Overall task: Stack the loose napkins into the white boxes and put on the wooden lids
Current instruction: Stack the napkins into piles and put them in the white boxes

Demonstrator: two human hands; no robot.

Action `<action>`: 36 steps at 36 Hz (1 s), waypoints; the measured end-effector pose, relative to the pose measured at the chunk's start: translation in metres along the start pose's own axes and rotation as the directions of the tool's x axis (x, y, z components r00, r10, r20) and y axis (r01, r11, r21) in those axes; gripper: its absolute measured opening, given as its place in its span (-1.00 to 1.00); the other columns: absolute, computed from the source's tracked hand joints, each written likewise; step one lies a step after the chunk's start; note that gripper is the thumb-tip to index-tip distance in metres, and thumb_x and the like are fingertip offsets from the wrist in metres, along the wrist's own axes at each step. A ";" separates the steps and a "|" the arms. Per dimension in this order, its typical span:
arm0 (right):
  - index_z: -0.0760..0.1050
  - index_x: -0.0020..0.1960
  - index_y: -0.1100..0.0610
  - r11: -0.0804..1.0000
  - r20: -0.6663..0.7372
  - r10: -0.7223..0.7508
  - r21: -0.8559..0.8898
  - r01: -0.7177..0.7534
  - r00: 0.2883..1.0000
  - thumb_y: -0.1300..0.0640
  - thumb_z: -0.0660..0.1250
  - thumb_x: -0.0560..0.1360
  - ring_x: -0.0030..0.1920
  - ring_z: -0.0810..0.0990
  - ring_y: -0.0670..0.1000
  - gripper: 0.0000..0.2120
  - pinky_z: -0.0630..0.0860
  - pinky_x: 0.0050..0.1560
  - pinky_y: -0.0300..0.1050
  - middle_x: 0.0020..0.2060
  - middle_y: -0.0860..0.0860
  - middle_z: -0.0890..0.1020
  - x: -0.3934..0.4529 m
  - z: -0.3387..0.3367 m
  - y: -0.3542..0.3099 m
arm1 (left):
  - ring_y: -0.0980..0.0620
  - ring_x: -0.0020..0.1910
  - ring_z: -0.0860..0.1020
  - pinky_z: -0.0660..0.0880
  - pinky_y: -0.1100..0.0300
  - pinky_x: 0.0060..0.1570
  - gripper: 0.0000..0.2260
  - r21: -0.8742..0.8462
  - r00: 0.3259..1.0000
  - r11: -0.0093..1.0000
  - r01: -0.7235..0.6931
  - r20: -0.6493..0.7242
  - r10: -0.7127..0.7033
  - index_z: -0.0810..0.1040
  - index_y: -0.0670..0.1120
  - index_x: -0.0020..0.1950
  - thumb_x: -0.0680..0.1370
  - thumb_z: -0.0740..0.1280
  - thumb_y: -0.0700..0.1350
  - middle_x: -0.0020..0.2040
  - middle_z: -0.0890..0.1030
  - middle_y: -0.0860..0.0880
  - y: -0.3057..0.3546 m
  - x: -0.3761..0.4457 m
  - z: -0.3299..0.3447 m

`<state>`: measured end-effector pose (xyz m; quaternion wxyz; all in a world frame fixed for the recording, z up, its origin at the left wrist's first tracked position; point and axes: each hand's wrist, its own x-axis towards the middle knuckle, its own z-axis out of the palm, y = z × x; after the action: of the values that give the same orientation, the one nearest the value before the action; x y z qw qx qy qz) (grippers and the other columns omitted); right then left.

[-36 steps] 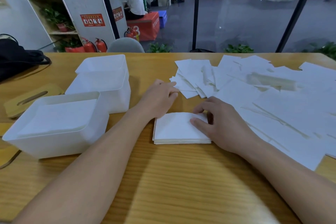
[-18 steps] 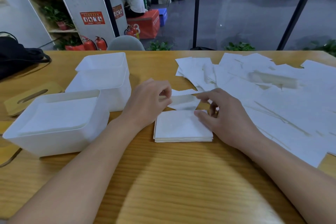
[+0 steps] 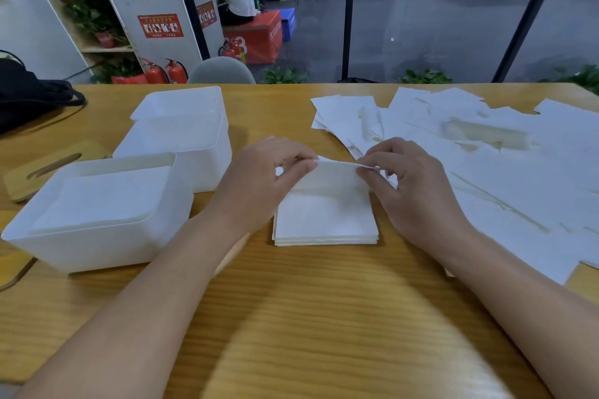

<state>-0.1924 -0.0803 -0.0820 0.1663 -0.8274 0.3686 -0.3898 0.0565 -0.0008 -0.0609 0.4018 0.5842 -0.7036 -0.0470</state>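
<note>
A small stack of white napkins [image 3: 325,223] lies on the wooden table in front of me. Just above its far edge I hold a single napkin [image 3: 334,176] by two corners, my left hand [image 3: 262,178] pinching the left one and my right hand [image 3: 411,185] the right. Loose napkins [image 3: 486,152] are spread over the right half of the table. At the left stands a white box [image 3: 97,236] filled with napkins, and two more white boxes [image 3: 181,129] sit behind it. A wooden lid [image 3: 42,168] with a slot lies at the far left.
A black bag [image 3: 29,91] rests on the table's far left corner. A grey chair back [image 3: 220,71] shows beyond the far edge. Behind the glass a person sits on a red block. A dark cable [image 3: 16,275] curls off the left edge.
My hands left the stack, my left picked one napkin from the loose spread, and both now hold it stretched over the stack's far edge.
</note>
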 end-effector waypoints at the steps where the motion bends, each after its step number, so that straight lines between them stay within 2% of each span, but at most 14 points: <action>1: 0.73 0.09 -0.07 1.000 -0.015 -0.011 0.018 0.012 1.000 0.07 0.41 0.68 -0.01 0.55 -0.07 -0.88 0.41 -0.03 -0.21 -0.01 -0.20 0.64 0.000 -0.002 -0.002 | 0.09 0.02 0.60 0.53 0.11 0.14 -0.90 -0.015 1.000 1.000 -0.008 -0.024 0.008 0.75 0.06 0.10 0.70 0.43 -0.03 -0.06 0.66 0.26 0.001 0.000 -0.002; 4: 0.73 0.04 -0.09 0.977 -0.044 0.042 0.209 -0.032 0.998 0.09 0.41 0.68 -0.13 0.57 -0.04 -0.86 0.47 -0.10 -0.16 -0.14 -0.14 0.69 0.000 -0.007 -0.009 | 0.02 -0.15 0.60 0.53 0.08 -0.10 -0.90 -0.118 0.999 0.993 0.016 -0.044 -0.021 0.74 0.05 0.03 0.70 0.44 -0.03 -0.17 0.65 0.18 0.003 0.002 -0.007; 6: 0.73 0.02 -0.12 0.955 -0.027 0.101 0.284 -0.090 0.994 0.08 0.42 0.67 -0.20 0.56 0.00 -0.86 0.49 -0.15 -0.07 -0.23 -0.11 0.67 -0.001 -0.007 -0.010 | 0.01 -0.28 0.53 0.47 0.03 -0.21 -0.88 -0.170 0.998 0.983 0.063 -0.004 -0.065 0.73 0.07 -0.03 0.69 0.46 -0.01 -0.25 0.62 0.12 0.000 0.004 -0.009; 8: 0.72 0.06 -0.12 0.948 0.005 0.136 0.291 -0.132 0.991 0.07 0.45 0.66 -0.23 0.57 0.05 -0.89 0.50 -0.18 -0.06 -0.28 -0.10 0.63 -0.002 -0.005 -0.009 | 0.01 -0.32 0.44 0.42 0.04 -0.22 -0.87 -0.185 0.991 0.975 0.124 0.067 -0.114 0.73 0.08 -0.06 0.68 0.46 0.01 -0.27 0.61 0.03 -0.004 0.005 -0.010; 12: 0.66 0.17 -0.10 0.929 0.097 0.192 0.304 -0.212 0.977 0.06 0.46 0.64 -0.37 0.49 -0.08 -0.87 0.43 -0.27 -0.27 -0.34 0.02 0.58 -0.003 -0.003 -0.005 | 0.02 -0.30 0.42 0.38 0.05 -0.18 -0.84 -0.180 0.964 0.955 0.234 0.173 -0.204 0.72 0.07 -0.06 0.68 0.44 0.06 -0.23 0.61 -0.16 -0.007 0.005 -0.011; 13: 0.64 0.18 -0.10 0.935 0.123 0.191 0.280 -0.218 0.974 0.07 0.45 0.64 -0.37 0.50 -0.08 -0.86 0.44 -0.26 -0.29 -0.36 0.02 0.59 -0.004 -0.002 -0.005 | 0.06 -0.32 0.41 0.37 0.07 -0.21 -0.84 -0.140 0.951 0.956 0.260 0.210 -0.228 0.71 0.09 -0.05 0.68 0.44 0.08 -0.26 0.58 -0.14 -0.008 0.004 -0.011; 16: 0.60 0.21 -0.11 0.963 0.178 0.178 0.171 -0.208 0.968 0.05 0.45 0.63 -0.33 0.55 -0.08 -0.82 0.45 -0.20 -0.32 -0.37 -0.03 0.59 -0.007 0.002 -0.003 | 0.17 -0.42 0.36 0.33 0.20 -0.29 -0.88 -0.015 0.917 0.954 0.299 0.281 -0.283 0.70 0.14 -0.03 0.67 0.44 0.11 -0.42 0.45 0.13 -0.011 0.003 -0.010; 19: 0.60 0.23 -0.12 0.976 0.200 0.172 0.101 -0.195 0.965 0.03 0.46 0.63 -0.31 0.56 -0.10 -0.80 0.42 -0.21 -0.31 -0.35 -0.09 0.59 -0.010 0.005 -0.001 | 0.19 -0.40 0.40 0.30 0.30 -0.34 -0.89 0.028 0.911 0.953 0.303 0.284 -0.298 0.69 0.15 -0.03 0.66 0.45 0.11 -0.41 0.44 0.19 -0.011 0.002 -0.009; 23: 0.62 0.20 -0.12 0.979 0.203 0.165 0.089 -0.186 0.965 0.03 0.48 0.62 -0.33 0.54 -0.10 -0.83 0.40 -0.23 -0.28 -0.34 -0.09 0.59 -0.010 0.005 0.001 | 0.20 -0.34 0.45 0.40 0.20 -0.25 -0.92 0.069 0.910 0.958 0.279 0.298 -0.287 0.68 0.17 -0.02 0.65 0.46 0.12 -0.28 0.52 0.06 -0.013 -0.001 -0.007; 25: 0.63 0.17 -0.12 0.982 0.214 0.161 0.060 -0.177 0.964 0.02 0.49 0.61 -0.31 0.55 -0.10 -0.84 0.45 -0.21 -0.19 -0.33 -0.09 0.59 -0.010 0.006 0.003 | 0.19 -0.31 0.48 0.46 0.14 -0.22 -0.92 0.088 0.908 0.958 0.273 0.304 -0.287 0.69 0.18 0.01 0.63 0.48 0.14 -0.20 0.59 -0.01 -0.014 -0.001 -0.005; 28: 0.63 0.15 -0.11 0.987 0.208 0.157 0.011 -0.163 0.965 -0.01 0.51 0.58 -0.26 0.57 -0.11 -0.83 0.50 -0.17 -0.13 -0.29 -0.12 0.60 -0.010 0.005 0.004 | 0.22 -0.15 0.55 0.54 0.19 -0.09 -0.82 0.121 0.917 0.955 0.270 0.271 -0.293 0.68 0.22 0.11 0.58 0.51 0.23 -0.05 0.62 0.14 -0.018 -0.001 -0.005; 30: 0.63 0.16 -0.12 0.989 0.177 0.147 0.000 -0.149 0.973 -0.04 0.52 0.56 -0.20 0.56 -0.12 -0.80 0.51 -0.14 -0.14 -0.21 -0.15 0.62 -0.009 0.002 0.004 | 0.26 0.03 0.54 0.49 0.27 0.03 -0.74 0.170 0.933 0.953 0.250 0.223 -0.284 0.66 0.26 0.23 0.58 0.46 0.29 0.09 0.56 0.25 -0.022 0.002 -0.004; 33: 0.63 0.18 -0.14 0.991 0.134 0.131 -0.007 -0.131 0.982 -0.10 0.51 0.56 -0.14 0.52 -0.16 -0.79 0.48 -0.08 -0.16 -0.07 -0.19 0.62 -0.006 0.001 0.003 | 0.23 0.17 0.52 0.48 0.22 0.17 -0.75 0.158 0.949 0.952 0.261 0.137 -0.283 0.65 0.19 0.34 0.69 0.37 0.18 0.21 0.57 0.25 -0.031 0.008 0.001; 36: 0.64 0.14 -0.14 0.987 0.135 0.146 0.041 -0.153 0.980 -0.12 0.50 0.57 -0.13 0.54 -0.13 -0.83 0.47 -0.08 -0.20 -0.03 -0.20 0.61 -0.006 0.004 0.002 | 0.16 0.34 0.47 0.44 0.13 0.35 -0.73 0.177 0.950 0.946 0.270 0.109 -0.292 0.62 0.13 0.43 0.75 0.31 0.08 0.38 0.58 0.20 -0.044 0.016 0.008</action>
<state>-0.1927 -0.0773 -0.0895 0.2402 -0.8166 0.4080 -0.3303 0.0865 -0.0320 -0.0815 0.2949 0.7045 -0.6397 -0.0865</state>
